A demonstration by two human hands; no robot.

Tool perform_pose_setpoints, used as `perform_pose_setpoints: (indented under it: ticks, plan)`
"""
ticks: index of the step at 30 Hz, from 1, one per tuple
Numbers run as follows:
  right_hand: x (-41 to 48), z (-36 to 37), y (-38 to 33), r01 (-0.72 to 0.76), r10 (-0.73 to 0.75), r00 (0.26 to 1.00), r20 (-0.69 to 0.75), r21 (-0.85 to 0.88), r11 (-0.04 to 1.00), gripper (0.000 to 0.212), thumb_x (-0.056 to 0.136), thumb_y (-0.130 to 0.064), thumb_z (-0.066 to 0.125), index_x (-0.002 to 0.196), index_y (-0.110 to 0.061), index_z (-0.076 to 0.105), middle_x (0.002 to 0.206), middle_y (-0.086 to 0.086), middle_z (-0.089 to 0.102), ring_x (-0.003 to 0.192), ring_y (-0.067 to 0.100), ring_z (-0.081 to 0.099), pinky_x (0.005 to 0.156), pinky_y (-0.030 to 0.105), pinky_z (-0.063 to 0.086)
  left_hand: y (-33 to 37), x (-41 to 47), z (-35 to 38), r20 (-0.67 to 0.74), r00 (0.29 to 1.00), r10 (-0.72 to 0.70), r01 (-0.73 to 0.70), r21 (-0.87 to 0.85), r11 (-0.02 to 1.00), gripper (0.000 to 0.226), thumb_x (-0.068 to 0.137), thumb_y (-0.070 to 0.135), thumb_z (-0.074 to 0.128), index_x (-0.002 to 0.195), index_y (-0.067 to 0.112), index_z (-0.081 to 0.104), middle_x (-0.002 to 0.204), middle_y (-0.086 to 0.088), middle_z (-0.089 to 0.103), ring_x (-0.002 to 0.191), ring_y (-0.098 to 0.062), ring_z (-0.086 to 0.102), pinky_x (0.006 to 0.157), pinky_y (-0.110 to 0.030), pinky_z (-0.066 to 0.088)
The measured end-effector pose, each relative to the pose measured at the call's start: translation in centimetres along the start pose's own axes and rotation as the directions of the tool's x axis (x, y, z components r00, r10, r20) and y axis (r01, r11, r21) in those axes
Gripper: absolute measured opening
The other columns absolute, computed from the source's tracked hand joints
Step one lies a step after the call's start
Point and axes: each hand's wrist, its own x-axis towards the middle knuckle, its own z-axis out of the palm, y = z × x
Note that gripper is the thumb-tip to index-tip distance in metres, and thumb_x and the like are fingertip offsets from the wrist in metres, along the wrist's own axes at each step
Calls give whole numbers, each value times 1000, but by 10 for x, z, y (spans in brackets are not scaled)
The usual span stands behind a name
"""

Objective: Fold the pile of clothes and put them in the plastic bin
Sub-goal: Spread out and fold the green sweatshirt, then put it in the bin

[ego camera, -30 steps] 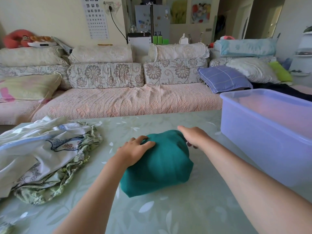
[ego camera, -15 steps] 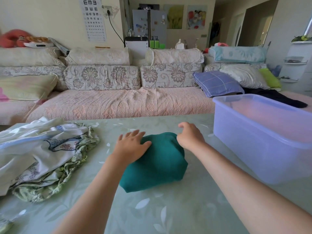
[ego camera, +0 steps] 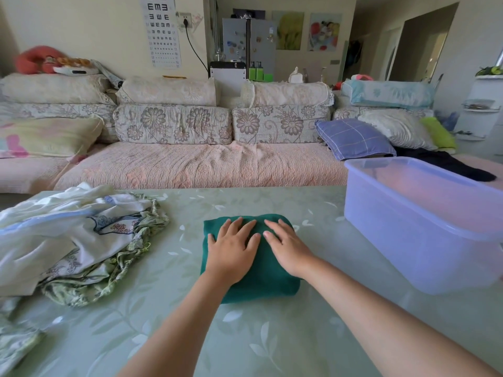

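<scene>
so the green folded garment (ego camera: 261, 278) is parked flat around the middle of the table (ego camera: 272, 344), and it's being pressed down from above. The left hand (ego camera: 231, 248) and right hand (ego camera: 285, 246) are laid palm-down on top of it, side by side, fingers straight and a bit spread. Nothing is pinched or curled around, it's flat pressure only

Step-wise this looks like the last smoothing of the fold, with the bin part not yet done. For the next move the bundle probably has to be scooped from both sides, or from underneath, so the layers aren't let loose. Then it'd be carried toward 2 o'clock

The fabric looks thick, matte and soft, kind of knit or fleecy. It's packed into a plump rounded rectangle with a rolled near edge. The plastic bin (ego camera: 408, 240) at 2 o'clock is a translucent bluish tub with rigid, smooth walls and a thick rim, and no clothes can be made out inside. At 9 o'clock the pile of clothes (ego camera: 68, 235) is left unfolded: thin, crumpled white and green-patterned cloth. The tabletop is glossy with a pale leaf print, and a quilted sofa (ego camera: 190, 164) is seen at 12 o'clock
</scene>
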Motion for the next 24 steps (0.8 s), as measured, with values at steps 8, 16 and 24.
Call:
perform_pose_setpoints:
  ticks: [8,16,24]
  plan:
    - [-25,5,-1,-21,34,995,-92,139,990,51,104,-45,42,153,-33,34,166,1,15,152,11,11,119,31,15,8,-52,-3,-46,970,-240,242,43,969,59,96,61,26,152,47,11,163,-3,5,148,-28,11,115,-49,24]
    - [-49,4,-1,-74,101,992,-69,320,944,53,95,-43,59,146,-36,43,161,-3,25,147,14,26,121,37,24,-8,-50,-47,113,902,-416,431,-237,871,44,91,67,33,109,29,45,97,-8,62,93,-30,57,81,-38,42]
    - [-26,4,-13,-312,346,938,-8,414,855,106,52,-78,57,150,-51,29,156,1,36,136,26,44,112,44,38,-12,-33,-32,238,923,-302,384,-523,761,90,73,75,61,149,50,20,145,-3,37,129,-25,47,110,-37,36]
